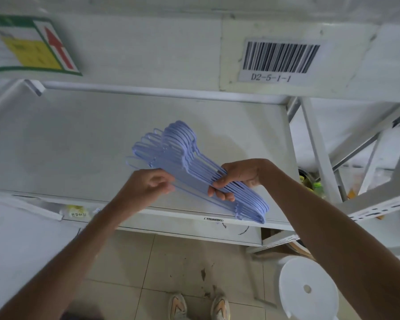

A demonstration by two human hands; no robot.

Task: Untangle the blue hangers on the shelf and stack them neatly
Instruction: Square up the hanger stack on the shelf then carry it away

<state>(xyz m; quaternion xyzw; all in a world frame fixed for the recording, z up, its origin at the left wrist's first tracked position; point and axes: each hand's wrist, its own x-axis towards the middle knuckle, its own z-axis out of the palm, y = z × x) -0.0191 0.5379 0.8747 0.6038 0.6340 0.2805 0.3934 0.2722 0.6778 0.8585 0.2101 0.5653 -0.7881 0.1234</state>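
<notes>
1. head view: the blue hangers (pixel 189 165) are gathered in one bundle, held just above the near part of the white shelf (pixel 79 139), not lying on it.
2. right hand (pixel 234 181) clasps the bundle round its near-right half, fingers curled over the bars. left hand (pixel 151 184) pinches the left side of the bundle, fingers bent on the lowest bars.
3. hooks point to the far side. most nest close together; a few on the left fan out and sit lower, out of line with the rest.
4. near-right shoulder ends hang past the front edge of the shelf.
5. progress, as a judgement: the untangling looks mostly done, since the hangers lie parallel and no crossed loops show. what is left is squaring the splayed left hooks into line and setting the stack down on the shelf.
6. risk, as a judgement: thin bars could slip from the pinch and fan out again.
7. around: barcode label (pixel 280 58) on the far panel, arrow sign (pixel 30 47) far left, white stool (pixel 308 287) on the floor near right.
</notes>
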